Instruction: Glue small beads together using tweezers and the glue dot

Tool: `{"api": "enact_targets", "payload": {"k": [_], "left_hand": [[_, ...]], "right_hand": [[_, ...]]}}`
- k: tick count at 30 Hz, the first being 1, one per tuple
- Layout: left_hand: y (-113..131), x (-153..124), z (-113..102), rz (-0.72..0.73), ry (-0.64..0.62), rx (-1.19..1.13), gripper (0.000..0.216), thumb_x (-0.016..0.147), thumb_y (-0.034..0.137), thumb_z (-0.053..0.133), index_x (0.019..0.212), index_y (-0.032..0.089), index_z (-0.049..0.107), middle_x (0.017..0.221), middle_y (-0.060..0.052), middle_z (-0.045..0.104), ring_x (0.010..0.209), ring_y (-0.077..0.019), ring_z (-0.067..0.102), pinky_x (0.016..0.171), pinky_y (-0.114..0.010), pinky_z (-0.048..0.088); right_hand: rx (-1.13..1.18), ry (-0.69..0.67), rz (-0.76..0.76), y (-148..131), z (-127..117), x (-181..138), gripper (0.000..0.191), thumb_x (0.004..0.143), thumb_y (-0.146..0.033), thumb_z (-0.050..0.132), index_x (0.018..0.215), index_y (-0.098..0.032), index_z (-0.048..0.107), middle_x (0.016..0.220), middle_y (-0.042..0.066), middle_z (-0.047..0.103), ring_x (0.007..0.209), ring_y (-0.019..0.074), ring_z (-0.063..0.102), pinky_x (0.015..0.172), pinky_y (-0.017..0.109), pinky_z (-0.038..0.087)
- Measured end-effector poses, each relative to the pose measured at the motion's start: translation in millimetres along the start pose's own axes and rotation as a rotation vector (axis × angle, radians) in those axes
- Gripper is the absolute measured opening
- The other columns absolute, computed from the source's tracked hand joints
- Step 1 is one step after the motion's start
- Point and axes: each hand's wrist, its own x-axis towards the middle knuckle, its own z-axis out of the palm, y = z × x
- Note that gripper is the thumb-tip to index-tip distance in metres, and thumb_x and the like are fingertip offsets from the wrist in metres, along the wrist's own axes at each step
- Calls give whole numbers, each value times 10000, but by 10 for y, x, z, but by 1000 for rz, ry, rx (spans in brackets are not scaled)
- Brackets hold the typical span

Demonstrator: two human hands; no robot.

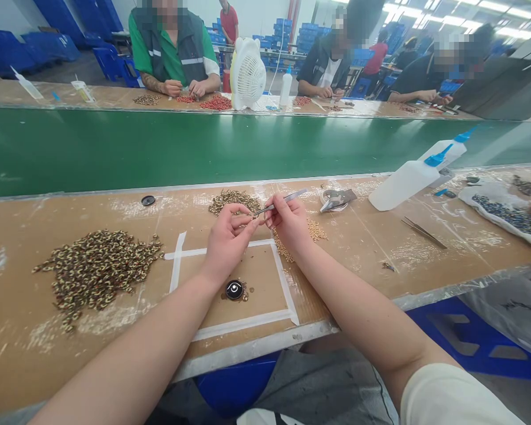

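My right hand is closed round a pair of metal tweezers, whose tips point left toward my left fingers. My left hand pinches something tiny at its fingertips, too small to make out. Both hands meet above a tape-marked rectangle on the brown tabletop. Inside it sits a small round black dish with a glossy surface, a few small bits beside it. Behind my left hand lies a heap of small brownish-gold pieces. Pale yellow beads are spread beside and partly under my right hand.
A big pile of dark-and-yellow pieces is at left, a black cap behind it. To the right are a roll of tape with a packet, white squeeze bottles and other tweezers. People work across the green belt.
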Motion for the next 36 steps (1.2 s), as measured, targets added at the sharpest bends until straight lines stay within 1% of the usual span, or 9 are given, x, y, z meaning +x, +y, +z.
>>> {"api": "enact_targets", "payload": {"k": [7,12,16,21,29,36], "left_hand": [[1,-6,1,4,11,-8,319,887,354,876,1051,262,618,938,-36,797,467,-67,503,418,-219,322],[4,-11,-1,14,-5,26,302,923,378,839,1065,264,597,958,-46,808,488,-82,545,421,-221,324],[23,-16,11,7,8,13,302,913,369,851,1065,263,611,934,-48,800,560,-115,635,434,-217,318],[36,-21,20,-1,35,3,316,871,342,889,1052,264,642,920,-56,795,673,-160,713,467,-216,360],[-18,-17,-3,50,20,87,262,945,391,817,1080,264,631,955,-78,813,750,-189,753,499,-237,401],[-24,-19,0,49,34,69,289,932,409,833,1076,249,641,942,-92,812,826,-225,782,524,-246,425]], "right_hand": [[-40,17,9,14,-4,-8,476,881,-718,767,821,-250,704,638,-2,628,521,117,546,489,296,419],[-22,7,-1,12,-1,-9,468,868,-710,790,816,-251,717,632,-6,633,521,114,555,486,285,415],[-37,13,-12,11,-1,-15,472,872,-711,785,810,-249,715,631,-6,627,521,115,544,489,286,425],[-61,11,-38,18,-1,-30,464,892,-703,771,812,-250,717,643,-2,622,533,123,551,499,298,437],[-48,14,-75,31,-3,-34,441,900,-676,779,807,-248,730,642,-3,630,528,118,558,491,290,434],[-64,18,-58,32,-8,-33,454,906,-687,766,807,-246,721,647,0,625,528,119,556,498,297,446]]}}
